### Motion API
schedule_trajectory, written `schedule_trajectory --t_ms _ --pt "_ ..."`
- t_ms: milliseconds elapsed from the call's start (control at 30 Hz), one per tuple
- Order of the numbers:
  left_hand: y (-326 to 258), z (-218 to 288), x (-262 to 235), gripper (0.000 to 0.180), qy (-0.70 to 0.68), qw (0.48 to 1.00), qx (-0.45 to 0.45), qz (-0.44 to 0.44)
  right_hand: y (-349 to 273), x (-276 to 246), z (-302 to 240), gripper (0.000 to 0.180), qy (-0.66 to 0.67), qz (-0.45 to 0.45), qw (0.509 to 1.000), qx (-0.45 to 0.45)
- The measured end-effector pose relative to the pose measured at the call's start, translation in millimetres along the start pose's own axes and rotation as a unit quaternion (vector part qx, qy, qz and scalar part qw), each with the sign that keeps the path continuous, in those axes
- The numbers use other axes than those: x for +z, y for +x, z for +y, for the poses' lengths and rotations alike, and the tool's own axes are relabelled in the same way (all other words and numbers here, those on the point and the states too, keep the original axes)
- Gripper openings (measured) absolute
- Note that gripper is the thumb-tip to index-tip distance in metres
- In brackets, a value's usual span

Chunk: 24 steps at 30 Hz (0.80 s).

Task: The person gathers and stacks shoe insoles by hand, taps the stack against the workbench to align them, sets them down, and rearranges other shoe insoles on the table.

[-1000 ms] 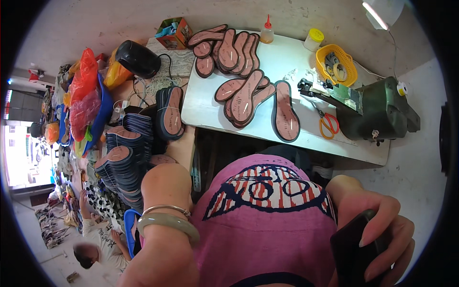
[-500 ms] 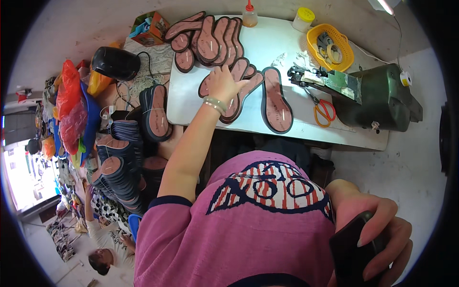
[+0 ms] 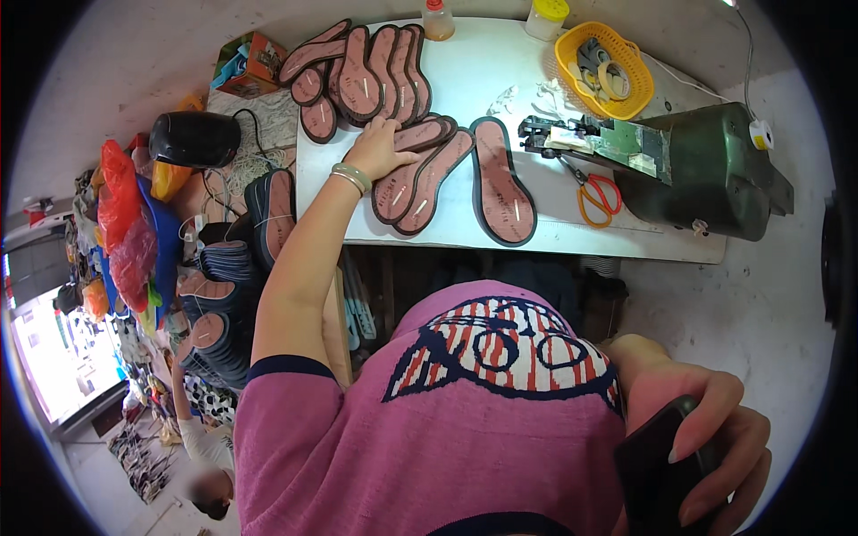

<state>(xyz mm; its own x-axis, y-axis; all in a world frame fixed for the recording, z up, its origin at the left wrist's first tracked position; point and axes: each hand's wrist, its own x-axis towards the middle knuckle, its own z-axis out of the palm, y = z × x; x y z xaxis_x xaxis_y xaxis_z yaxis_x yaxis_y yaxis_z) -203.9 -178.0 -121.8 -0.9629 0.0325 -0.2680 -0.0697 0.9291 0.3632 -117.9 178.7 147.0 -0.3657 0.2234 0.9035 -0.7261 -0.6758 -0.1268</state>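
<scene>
Above, the left hand, thumb spread from fingers, lies over the left side of piled pink insoles on the white table; below, the right hand curls fingers around a black object

indoor, mod. bright. opening far l. blown out, detail lost. lamp cut by top edge, r. side. table v. bright; under it, dk. fisheye: black corners, str. edges bowed. l. hand & insoles fairly sharp; co-worker's head blurred.
</scene>
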Motion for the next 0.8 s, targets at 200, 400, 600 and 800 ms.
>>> schedule_trajectory --t_ms 200,400,600,800 --pt "-2 5 13 0.083 0.030 0.998 -0.033 0.038 -2 -4 -23 0.051 0.007 0.004 1.000 0.013" --pt "13 17 -11 0.088 0.029 0.985 -0.127 -0.110 -1 -4 -19 0.049 0.006 0.010 1.000 0.015" --pt "4 50 31 0.082 0.049 0.989 -0.138 -0.001 -6 -9 -33 0.048 0.002 0.014 1.000 0.014" --pt "10 44 17 0.086 0.073 0.981 -0.181 -0.012 -6 -3 -41 0.047 -0.004 0.017 1.000 0.020"
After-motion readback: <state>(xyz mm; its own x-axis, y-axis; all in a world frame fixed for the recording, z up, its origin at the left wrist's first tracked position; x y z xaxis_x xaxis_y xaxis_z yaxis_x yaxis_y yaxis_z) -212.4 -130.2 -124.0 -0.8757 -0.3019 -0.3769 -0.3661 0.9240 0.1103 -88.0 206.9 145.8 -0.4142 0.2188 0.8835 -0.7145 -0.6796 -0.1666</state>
